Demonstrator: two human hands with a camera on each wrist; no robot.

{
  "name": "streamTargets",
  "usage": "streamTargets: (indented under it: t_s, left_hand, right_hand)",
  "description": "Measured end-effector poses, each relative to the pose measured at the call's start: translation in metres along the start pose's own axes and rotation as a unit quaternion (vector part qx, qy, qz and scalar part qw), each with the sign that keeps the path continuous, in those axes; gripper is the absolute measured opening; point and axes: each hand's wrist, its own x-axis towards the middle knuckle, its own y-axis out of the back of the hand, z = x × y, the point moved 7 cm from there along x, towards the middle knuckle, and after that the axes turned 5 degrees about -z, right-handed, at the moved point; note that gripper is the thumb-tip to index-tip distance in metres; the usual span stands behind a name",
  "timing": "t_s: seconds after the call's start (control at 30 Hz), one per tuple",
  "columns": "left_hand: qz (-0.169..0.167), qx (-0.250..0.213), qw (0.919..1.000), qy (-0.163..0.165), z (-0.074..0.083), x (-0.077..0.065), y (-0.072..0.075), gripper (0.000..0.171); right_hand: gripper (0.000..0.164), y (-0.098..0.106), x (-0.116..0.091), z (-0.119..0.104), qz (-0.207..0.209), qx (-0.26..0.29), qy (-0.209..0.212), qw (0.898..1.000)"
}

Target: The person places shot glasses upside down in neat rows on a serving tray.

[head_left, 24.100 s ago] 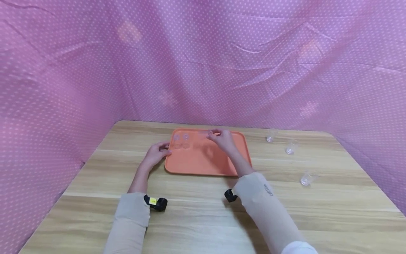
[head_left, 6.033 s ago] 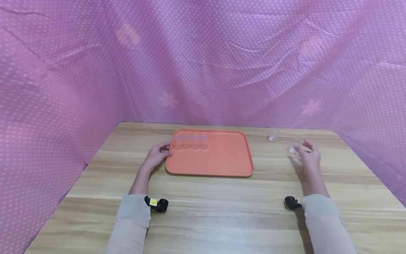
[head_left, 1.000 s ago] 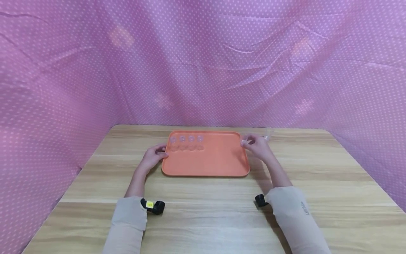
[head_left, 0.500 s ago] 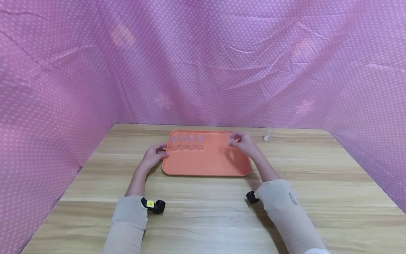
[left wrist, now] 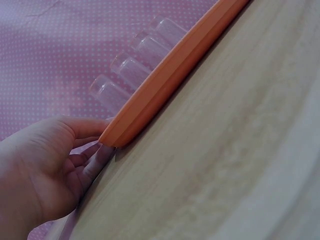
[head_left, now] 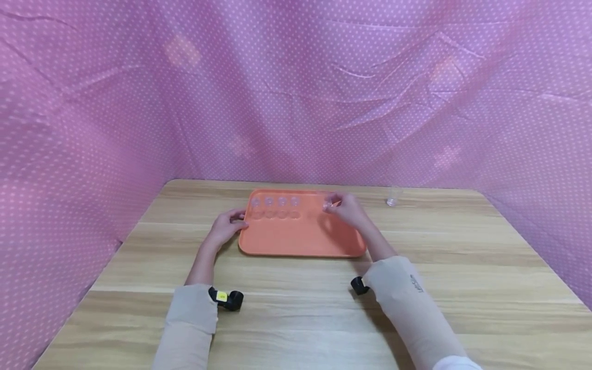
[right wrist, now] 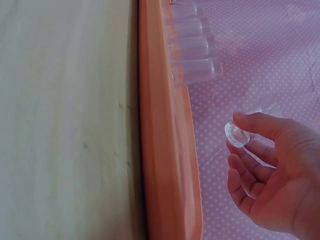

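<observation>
At the left rim of the orange tray (head_left: 319, 246), my left hand (head_left: 225, 227) grips the edge; the left wrist view shows the hand (left wrist: 47, 170) with thumb and fingers at the tray's corner. Several clear cups (head_left: 282, 201) stand side by side along the far left part of the tray, also seen as clear cups (right wrist: 192, 71) in the right wrist view. My right hand (head_left: 348, 209) pinches another clear cup (right wrist: 237, 135) between thumb and fingers, its thick base toward the wrist camera. That cup is above the tray's far right part, apart from the row.
One more clear cup (head_left: 391, 199) stands on the wooden table (head_left: 296, 318), right of the tray near the back edge. A pink dotted cloth (head_left: 296, 103) hangs behind the table and along both sides.
Over the last second my right hand has carried the cup leftward from the tray's right edge to above the tray. Earlier that cup stood on the table. My left hand stays put.
</observation>
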Motion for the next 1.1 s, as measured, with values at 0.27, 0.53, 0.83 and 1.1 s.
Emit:
streamTargets:
  t_s: [0.27, 0.53, 0.83, 1.1]
  left_hand:
    - [0.0, -0.011, 0.9999, -0.002, -0.0022, 0.0018, -0.0024, 0.048]
    - [0.001, -0.002, 1.0, -0.003, -0.0022, 0.0035, -0.002, 0.049]
    - [0.0, -0.004, 1.0, 0.002, -0.0004, 0.0006, -0.0005, 0.05]
    - [0.004, 0.001, 1.0, -0.002, -0.0013, 0.0011, 0.0007, 0.05]
  right_hand:
    - [0.025, -0.0019, -0.0002, 0.0021, 0.011, -0.006, 0.008, 1.0]
    - [0.025, 0.0018, -0.0021, 0.006, 0.033, 0.016, -0.033, 0.999]
    - [0.019, 0.001, 0.001, 0.0041, 0.061, 0.042, -0.028, 0.997]
    - [0.03, -0.005, 0.006, 0.0053, 0.083, 0.098, -0.036, 0.991]
